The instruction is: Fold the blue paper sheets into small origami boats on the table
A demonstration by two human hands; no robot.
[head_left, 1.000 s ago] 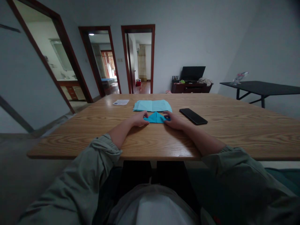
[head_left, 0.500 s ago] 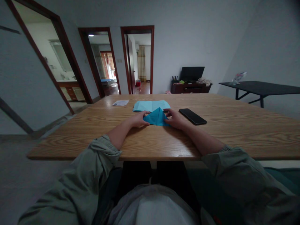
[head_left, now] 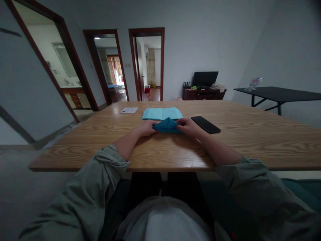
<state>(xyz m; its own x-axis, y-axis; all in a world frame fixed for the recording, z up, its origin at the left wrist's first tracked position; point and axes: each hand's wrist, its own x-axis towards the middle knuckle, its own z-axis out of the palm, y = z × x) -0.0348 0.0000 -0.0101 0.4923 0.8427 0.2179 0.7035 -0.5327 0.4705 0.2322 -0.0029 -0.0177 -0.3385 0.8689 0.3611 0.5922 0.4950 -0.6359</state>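
Note:
A folded blue sheet of paper (head_left: 166, 125), peaked at the top with a crease down its middle, is held between my hands just above or on the table. At its left end my left hand (head_left: 147, 128) is closed on the edge, with some fingertips hidden behind the paper. My right hand (head_left: 187, 127) pinches the right end between thumb and fingers. Right behind the folded paper lie light blue sheets (head_left: 162, 113) with visible creases, spread flat.
A black smartphone (head_left: 205, 124) lies right of my right hand. A small printed card or slip (head_left: 129, 110) is at the far left of the wooden table (head_left: 95, 147). Beyond stand a black table (head_left: 278, 93) and a cabinet (head_left: 204, 95) carrying a dark screen (head_left: 205, 79).
The folded paper has tilted, so its peak sits lower and a darker band shows along its bottom. Both hands have shifted slightly with it and keep hold of the ends.

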